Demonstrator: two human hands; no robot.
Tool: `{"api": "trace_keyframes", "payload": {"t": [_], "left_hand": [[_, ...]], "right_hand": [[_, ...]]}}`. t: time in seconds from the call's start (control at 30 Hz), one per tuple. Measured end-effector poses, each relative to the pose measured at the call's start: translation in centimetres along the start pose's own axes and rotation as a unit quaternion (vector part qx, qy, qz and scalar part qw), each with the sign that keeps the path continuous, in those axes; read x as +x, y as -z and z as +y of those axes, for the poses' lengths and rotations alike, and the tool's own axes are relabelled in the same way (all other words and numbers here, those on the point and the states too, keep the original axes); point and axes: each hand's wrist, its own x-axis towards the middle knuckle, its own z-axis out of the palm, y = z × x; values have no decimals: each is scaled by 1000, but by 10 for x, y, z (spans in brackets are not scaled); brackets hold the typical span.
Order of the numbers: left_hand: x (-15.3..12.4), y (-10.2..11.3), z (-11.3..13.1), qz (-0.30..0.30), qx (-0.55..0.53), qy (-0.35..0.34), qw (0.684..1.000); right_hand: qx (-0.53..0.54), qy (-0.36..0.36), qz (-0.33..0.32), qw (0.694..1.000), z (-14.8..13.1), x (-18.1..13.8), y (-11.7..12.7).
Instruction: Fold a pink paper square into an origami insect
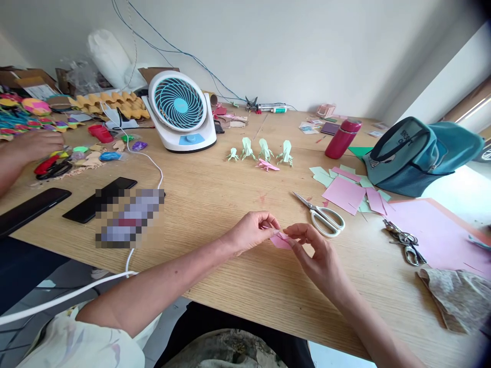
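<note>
Between my two hands, just above the wooden table, is a small folded piece of pink paper [281, 241]. My left hand [256, 231] pinches its left end between thumb and fingers. On the other end, the thumb and forefinger of my right hand [312, 247] press together. Just beyond my right hand lie white-handled scissors [326, 220], blades slightly apart and pointing away to the left. Farther back stand several pale green folded paper figures [264, 149], with a pink folded paper figure [267, 165] lying in front of them.
Pink and green paper pieces [345, 193] lie right of the scissors, near a red bottle [343, 139], a teal bag [418, 153] and keys [404, 240]. A white fan [180, 110] stands at the back left. Phones [99, 199] lie left; another person's hand [36, 145] is at far left.
</note>
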Motion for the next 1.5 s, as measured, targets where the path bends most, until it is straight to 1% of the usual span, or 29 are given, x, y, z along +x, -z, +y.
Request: {"api": "trace_keyframes", "payload": {"t": [0.03, 0.07, 0.13, 0.17, 0.23, 0.27, 0.33, 0.43, 0.57, 0.63, 0.73, 0.8, 0.93, 1.03, 1.27, 1.33, 1.5], "left_hand": [[0, -1, 0, 10, -14, 12, 1000], [1, -2, 0, 15, -28, 24, 999], [2, -5, -1, 8, -51, 44, 998], [2, -6, -2, 0, -59, 52, 997], [3, -8, -4, -18, -61, 58, 996], [3, -8, -5, -22, -49, 52, 997], [3, -7, -7, -25, 10, 23, 999], [2, -3, -11, -32, 130, -28, 991], [-1, 1, -14, -48, 222, -83, 970], [-4, 3, -15, -53, 278, -141, 949], [-11, 6, -17, -44, 360, -237, 901], [-17, 9, -20, -50, 391, -282, 875], [-26, 13, -27, -92, 438, -336, 829], [-27, 13, -31, -92, 460, -356, 809], [-21, 13, -30, -74, 486, -366, 790], [-21, 13, -30, -65, 476, -360, 800], [-20, 14, -27, -45, 415, -326, 848]], "right_hand": [[-73, 50, 11, 996, -3, -2, 0], [-146, 97, 19, 984, -5, -3, 0], [-271, 172, 22, 947, -8, -5, -3], [-316, 198, 24, 928, -9, -6, -4], [-366, 235, 26, 900, -8, -6, -7], [-373, 252, 23, 893, -7, -6, -7], [-369, 270, 10, 889, -5, -7, -7], [-353, 262, -9, 898, -1, -10, -7], [-318, 256, -41, 912, 3, -13, -9], [-310, 257, -56, 914, 4, -13, -10], [-297, 249, -73, 919, 3, -12, -11], [-282, 235, -73, 927, 1, -11, -12], [-249, 210, -54, 944, 1, -9, -11], [-231, 196, -54, 952, 2, -7, -10], [-213, 174, -69, 959, 2, -3, -8], [-199, 161, -74, 964, 3, -2, -7], [-155, 118, -88, 977, 4, 2, -6]]}}
